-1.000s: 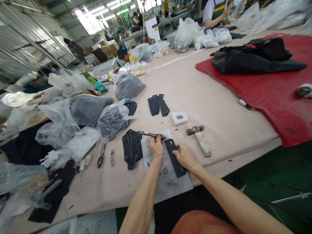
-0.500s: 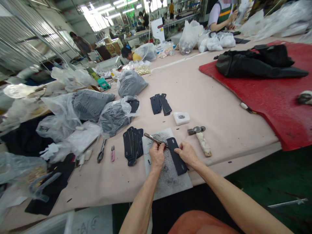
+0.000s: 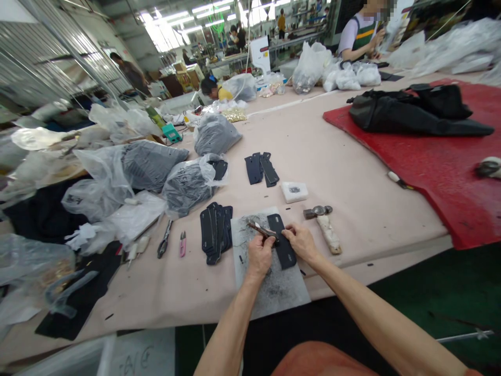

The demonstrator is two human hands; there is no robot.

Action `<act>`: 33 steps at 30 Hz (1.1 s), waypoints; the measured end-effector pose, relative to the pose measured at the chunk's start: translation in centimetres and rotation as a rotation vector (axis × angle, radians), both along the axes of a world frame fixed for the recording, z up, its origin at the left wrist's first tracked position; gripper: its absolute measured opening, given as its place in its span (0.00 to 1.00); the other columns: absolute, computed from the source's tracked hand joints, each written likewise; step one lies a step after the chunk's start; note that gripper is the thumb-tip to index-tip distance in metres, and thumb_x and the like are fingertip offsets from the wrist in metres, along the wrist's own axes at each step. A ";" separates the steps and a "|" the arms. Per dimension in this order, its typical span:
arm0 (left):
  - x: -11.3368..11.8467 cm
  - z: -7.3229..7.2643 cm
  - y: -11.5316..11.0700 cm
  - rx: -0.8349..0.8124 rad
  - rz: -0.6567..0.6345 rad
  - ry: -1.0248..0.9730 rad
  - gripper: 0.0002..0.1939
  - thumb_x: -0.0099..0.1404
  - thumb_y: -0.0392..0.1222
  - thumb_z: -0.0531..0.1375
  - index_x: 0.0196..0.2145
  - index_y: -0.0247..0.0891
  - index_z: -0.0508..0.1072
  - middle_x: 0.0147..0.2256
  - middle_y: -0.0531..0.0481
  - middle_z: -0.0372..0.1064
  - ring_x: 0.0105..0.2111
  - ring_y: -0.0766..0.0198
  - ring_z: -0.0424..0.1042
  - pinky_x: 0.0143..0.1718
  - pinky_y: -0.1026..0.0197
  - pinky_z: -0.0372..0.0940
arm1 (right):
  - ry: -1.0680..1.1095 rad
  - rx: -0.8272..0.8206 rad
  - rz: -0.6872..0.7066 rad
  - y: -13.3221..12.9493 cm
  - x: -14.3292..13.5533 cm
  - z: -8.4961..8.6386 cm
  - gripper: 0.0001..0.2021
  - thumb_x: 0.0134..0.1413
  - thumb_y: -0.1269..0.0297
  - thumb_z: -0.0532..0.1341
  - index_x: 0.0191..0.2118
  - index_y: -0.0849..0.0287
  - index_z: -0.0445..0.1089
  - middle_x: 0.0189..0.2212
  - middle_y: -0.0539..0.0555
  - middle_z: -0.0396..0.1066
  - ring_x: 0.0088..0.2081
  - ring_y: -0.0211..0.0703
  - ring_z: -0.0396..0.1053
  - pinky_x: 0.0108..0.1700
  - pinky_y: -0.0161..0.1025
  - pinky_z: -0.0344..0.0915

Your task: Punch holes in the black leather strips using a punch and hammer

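Observation:
My left hand (image 3: 259, 257) is closed around a metal punch-like rod (image 3: 259, 227), which lies at a slant with its near end over the left edge of a black strip (image 3: 288, 255). The strip has small slots near its ends and rests on a pale, black-smudged board (image 3: 250, 292). On the strip's right edge, the fingers of my right hand (image 3: 301, 243) are closed, pinching it. A hammer (image 3: 329, 235) with a wrapped pale handle lies right of that hand. Left of the board is a pile of similar black strips (image 3: 214, 235).
Beyond the board lie a white block (image 3: 295, 191) and a few more dark strips (image 3: 262, 169). Pink snips (image 3: 182, 244) and dark-handled pliers (image 3: 165, 240) are at left, near stuffed plastic bags (image 3: 188, 185). A red sheet (image 3: 434, 193) bears a black bag (image 3: 410, 112). A co-worker (image 3: 360, 34) sits across.
The rod in my left hand has shifted right and closer to the strip. The strip has turned a little and moved up the board, with my right hand still at its edge.

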State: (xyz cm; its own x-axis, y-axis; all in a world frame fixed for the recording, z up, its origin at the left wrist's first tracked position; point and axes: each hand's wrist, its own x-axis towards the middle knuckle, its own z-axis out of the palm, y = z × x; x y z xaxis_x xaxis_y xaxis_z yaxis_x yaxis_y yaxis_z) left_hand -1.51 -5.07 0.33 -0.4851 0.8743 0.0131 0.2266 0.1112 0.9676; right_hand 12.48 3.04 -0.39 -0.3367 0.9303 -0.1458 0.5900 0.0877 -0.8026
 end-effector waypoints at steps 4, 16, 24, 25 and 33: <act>0.1 -0.2 -0.3 -0.012 -0.013 0.015 0.09 0.62 0.39 0.59 0.37 0.37 0.78 0.35 0.47 0.78 0.35 0.59 0.76 0.41 0.57 0.71 | 0.012 -0.010 0.040 -2.4 2.0 -0.3 0.18 0.55 0.61 0.59 0.49 0.63 0.72 0.32 0.54 0.73 0.35 0.45 0.69 0.41 0.39 0.62; -0.5 -0.2 1.2 -0.002 0.009 0.028 0.10 0.62 0.40 0.59 0.38 0.35 0.78 0.35 0.47 0.78 0.37 0.59 0.76 0.42 0.57 0.70 | 0.054 0.009 -0.025 -3.6 1.7 -0.9 0.20 0.54 0.61 0.60 0.53 0.58 0.73 0.22 0.48 0.67 0.27 0.42 0.66 0.34 0.38 0.61; 0.6 0.5 0.7 0.028 -0.052 0.071 0.09 0.62 0.39 0.60 0.38 0.37 0.79 0.37 0.47 0.79 0.39 0.58 0.77 0.45 0.56 0.70 | 0.053 0.053 0.007 -3.6 1.8 -1.2 0.17 0.61 0.60 0.56 0.51 0.56 0.74 0.39 0.55 0.78 0.37 0.44 0.72 0.44 0.39 0.65; 0.7 0.4 0.5 0.025 -0.058 0.078 0.09 0.62 0.39 0.60 0.38 0.38 0.79 0.38 0.47 0.79 0.39 0.58 0.77 0.45 0.56 0.70 | 0.070 0.060 0.033 -3.7 2.1 -1.2 0.17 0.61 0.60 0.55 0.52 0.55 0.73 0.41 0.56 0.77 0.39 0.44 0.72 0.45 0.39 0.65; 0.5 0.0 1.4 -0.004 -0.054 0.076 0.10 0.62 0.41 0.59 0.39 0.37 0.78 0.38 0.46 0.79 0.39 0.58 0.77 0.44 0.56 0.71 | 0.056 0.120 0.219 -4.2 3.6 -0.9 0.25 0.54 0.68 0.60 0.58 0.59 0.66 0.32 0.52 0.69 0.33 0.42 0.65 0.39 0.38 0.63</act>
State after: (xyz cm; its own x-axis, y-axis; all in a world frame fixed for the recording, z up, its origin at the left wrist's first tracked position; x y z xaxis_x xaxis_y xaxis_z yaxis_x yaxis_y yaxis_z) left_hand -0.98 -3.67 0.32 -0.4351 0.8993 0.0443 0.3055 0.1011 0.9468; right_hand 16.10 -1.20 -1.27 -0.5365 0.8438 -0.0146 0.5016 0.3049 -0.8096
